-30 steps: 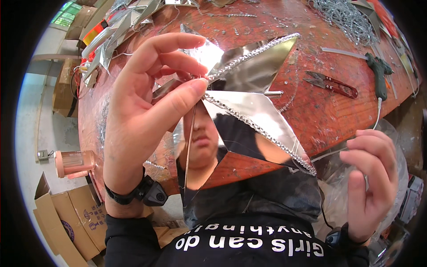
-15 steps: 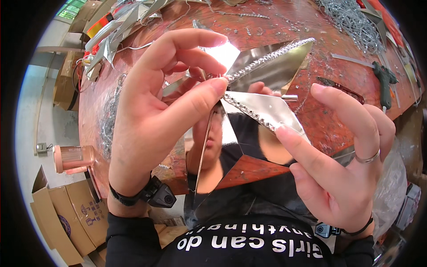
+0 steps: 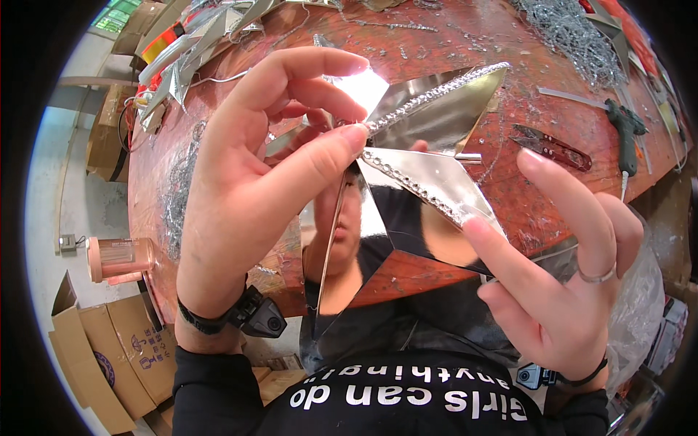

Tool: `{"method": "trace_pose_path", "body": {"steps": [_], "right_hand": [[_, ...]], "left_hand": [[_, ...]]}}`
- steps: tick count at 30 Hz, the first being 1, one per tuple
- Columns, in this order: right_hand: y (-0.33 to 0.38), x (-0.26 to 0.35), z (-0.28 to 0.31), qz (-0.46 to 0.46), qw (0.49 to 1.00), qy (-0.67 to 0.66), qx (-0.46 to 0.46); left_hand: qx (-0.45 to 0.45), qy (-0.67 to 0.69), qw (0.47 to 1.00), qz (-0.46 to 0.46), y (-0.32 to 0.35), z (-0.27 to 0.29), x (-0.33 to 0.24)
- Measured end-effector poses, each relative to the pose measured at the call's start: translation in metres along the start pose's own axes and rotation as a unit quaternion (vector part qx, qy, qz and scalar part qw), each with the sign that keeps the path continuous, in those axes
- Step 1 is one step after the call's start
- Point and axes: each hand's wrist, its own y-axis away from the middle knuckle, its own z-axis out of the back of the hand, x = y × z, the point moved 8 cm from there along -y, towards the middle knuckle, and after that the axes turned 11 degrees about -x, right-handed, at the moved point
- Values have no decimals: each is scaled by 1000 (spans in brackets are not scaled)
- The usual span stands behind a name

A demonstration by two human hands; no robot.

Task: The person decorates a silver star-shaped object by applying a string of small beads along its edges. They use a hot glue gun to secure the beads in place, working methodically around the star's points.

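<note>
A mirrored silver star [image 3: 454,182] is held up over the table, its shiny faces reflecting me. My left hand [image 3: 240,174] pinches it near the centre between thumb and index finger, hiding the hub. One sparkling rhinestone strip [image 3: 436,93] runs along the ridge of the upper right point. Another rhinestone strip [image 3: 411,183] lies along the lower right point's ridge, and the index fingertip of my right hand [image 3: 560,291] touches its outer end. The other right fingers are spread, gripping nothing. A short metal tube [image 3: 469,158] sticks out between these two points.
On the red-brown table [image 3: 407,291], a green glue gun [image 3: 627,138] and a dark red pointed tool [image 3: 556,147] lie at right. Silver stringy material [image 3: 571,36] is heaped at the far right. Silver stars [image 3: 173,87] lie at far left; a pinkish cylinder [image 3: 120,259] sits at the left edge.
The star and my left hand have shifted slightly left. My right index finger has slid a little down and outward at the strip's end, and the other right fingers have lowered.
</note>
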Motion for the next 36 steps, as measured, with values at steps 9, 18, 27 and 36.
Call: {"method": "trace_pose_path", "body": {"steps": [9,18,27,36], "right_hand": [[1,-49,23,-53,985,-126,-100],[-66,-38,-35,29,986,-164,-32],[-66,-41,-33,16,980,-191,-53],[-65,-23,2,72,979,-119,-151]], "left_hand": [[26,70,992,101,2,2,-2],[69,104,987,97,-3,1,1],[83,132,978,135,-3,0,7],[-2,249,961,119,-9,21,9]]}}
